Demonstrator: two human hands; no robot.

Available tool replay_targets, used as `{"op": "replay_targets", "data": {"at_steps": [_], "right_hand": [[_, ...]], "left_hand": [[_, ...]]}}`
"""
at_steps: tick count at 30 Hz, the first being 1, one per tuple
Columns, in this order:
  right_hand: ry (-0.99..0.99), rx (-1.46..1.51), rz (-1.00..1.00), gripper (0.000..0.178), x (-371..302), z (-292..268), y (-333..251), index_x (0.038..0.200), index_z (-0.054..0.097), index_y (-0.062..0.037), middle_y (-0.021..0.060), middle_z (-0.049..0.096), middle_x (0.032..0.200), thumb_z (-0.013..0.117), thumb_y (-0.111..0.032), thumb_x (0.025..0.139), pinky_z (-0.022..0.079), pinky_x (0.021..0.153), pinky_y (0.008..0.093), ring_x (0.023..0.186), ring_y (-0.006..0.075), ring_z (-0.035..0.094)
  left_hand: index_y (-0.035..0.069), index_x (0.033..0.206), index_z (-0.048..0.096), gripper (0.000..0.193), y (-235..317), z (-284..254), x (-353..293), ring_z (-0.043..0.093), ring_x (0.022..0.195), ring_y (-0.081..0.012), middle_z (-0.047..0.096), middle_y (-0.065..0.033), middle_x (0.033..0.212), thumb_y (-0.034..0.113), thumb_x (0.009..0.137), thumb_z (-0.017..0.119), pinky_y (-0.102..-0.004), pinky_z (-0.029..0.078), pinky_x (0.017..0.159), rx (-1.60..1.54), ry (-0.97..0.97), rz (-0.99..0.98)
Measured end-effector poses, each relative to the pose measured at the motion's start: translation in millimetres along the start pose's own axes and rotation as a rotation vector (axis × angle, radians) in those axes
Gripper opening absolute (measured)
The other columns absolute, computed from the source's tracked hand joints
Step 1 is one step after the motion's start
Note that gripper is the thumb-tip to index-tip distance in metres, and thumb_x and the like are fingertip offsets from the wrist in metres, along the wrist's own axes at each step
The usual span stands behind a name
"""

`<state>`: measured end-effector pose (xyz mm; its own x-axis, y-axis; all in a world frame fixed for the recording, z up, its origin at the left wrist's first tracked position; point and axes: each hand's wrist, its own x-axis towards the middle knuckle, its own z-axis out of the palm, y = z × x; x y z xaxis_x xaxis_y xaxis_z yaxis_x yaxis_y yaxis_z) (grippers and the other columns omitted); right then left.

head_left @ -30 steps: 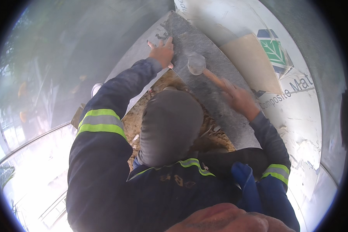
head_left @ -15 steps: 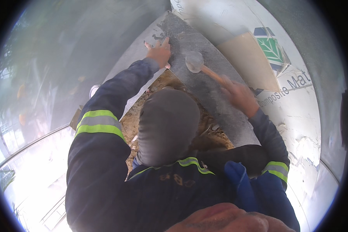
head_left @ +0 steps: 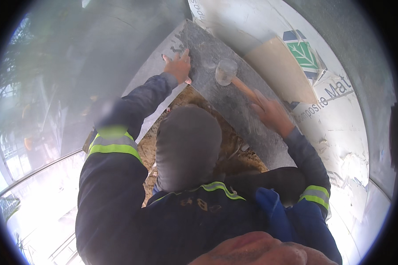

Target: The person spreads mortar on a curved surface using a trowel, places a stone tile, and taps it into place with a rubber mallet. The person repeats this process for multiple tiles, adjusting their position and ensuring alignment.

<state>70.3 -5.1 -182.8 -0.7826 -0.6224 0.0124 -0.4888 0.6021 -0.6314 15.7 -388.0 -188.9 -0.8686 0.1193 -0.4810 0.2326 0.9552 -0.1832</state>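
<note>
My left hand (head_left: 177, 70) lies with spread fingers on the left grey stone slab (head_left: 161, 55), close to its joint with the right slab. My right hand (head_left: 275, 117) is closed round the wooden handle of a mallet (head_left: 226, 72). Its pale, rounded head is over the darker right stone slab (head_left: 241, 104); I cannot tell whether it touches. The two slabs meet at an angle, their seam running to the far corner. Dark patches mark the left slab near my fingertips.
Brown sandy soil (head_left: 188, 95) shows between the slabs, around my grey-covered knee (head_left: 188, 145). A tan board (head_left: 281, 66) leans at the right on white printed sheeting (head_left: 340, 119) with torn spots. A smooth grey panel (head_left: 75, 88) rises at the left.
The mallet head has shifted slightly right and farther from me over the right slab. My left hand keeps its place by the seam. The whole view has tilted a little.
</note>
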Motion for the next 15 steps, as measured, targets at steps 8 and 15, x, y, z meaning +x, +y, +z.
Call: {"op": "replay_targets", "data": {"at_steps": [8, 15], "right_hand": [[-0.116, -0.112, 0.080, 0.051, 5.1, -6.7, -1.3, 0.142, 0.051, -0.0030, 0.0263, 0.070, 0.107, 0.065, -0.023, 0.098, 0.051, 0.080, 0.0537, 0.094, 0.0470, 0.066], [-0.030, -0.070, 0.024, 0.055, 9.6, -0.6, 3.1, 0.147, 0.048, -0.0076, 0.0231, 0.070, 0.095, 0.065, -0.024, 0.097, 0.051, 0.071, 0.0556, 0.083, 0.0455, 0.067]], "left_hand": [[0.000, 0.155, 0.039, 0.106, -2.4, 4.8, 1.4, 0.032, 0.150, -0.0387, 0.017, -0.0148, 0.170, 0.048, 0.074, 0.088, -0.0805, 0.033, 0.109, -0.011, -0.003, 0.006], [0.002, 0.161, 0.026, 0.120, -23.2, -4.7, 39.9, 0.020, 0.157, -0.0377, 0.014, -0.0168, 0.172, 0.056, 0.072, 0.087, -0.0779, 0.023, 0.116, -0.111, 0.071, 0.077]]}}
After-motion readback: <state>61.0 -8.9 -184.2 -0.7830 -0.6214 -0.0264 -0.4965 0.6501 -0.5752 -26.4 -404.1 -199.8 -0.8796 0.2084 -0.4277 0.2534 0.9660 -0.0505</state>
